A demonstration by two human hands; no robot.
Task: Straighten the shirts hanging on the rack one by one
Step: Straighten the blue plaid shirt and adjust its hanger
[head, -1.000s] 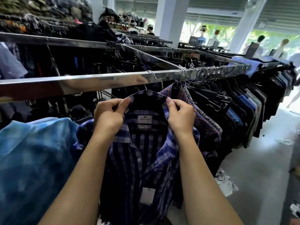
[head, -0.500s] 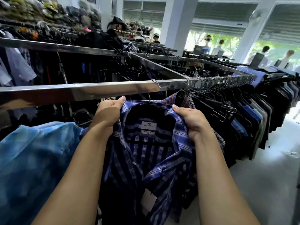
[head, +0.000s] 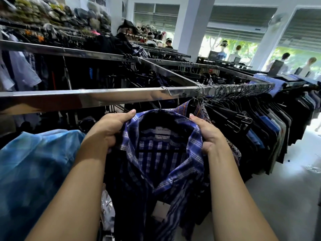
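Blue plaid shirt (head: 166,178) hung on the chrome rail (head: 69,100), my left hand (head: 109,127) and right hand (head: 208,133) each gripping a shoulder beside its collar. I judged the packed dark shirts (head: 271,131) rightward not yet done.

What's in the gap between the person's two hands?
In the head view, the open collar of the blue plaid shirt spans between the left hand and right hand, with its black hanger and white neck label showing inside.

Shirt (head: 163,153) hangs under rail (head: 86,98), between neighbouring garments.
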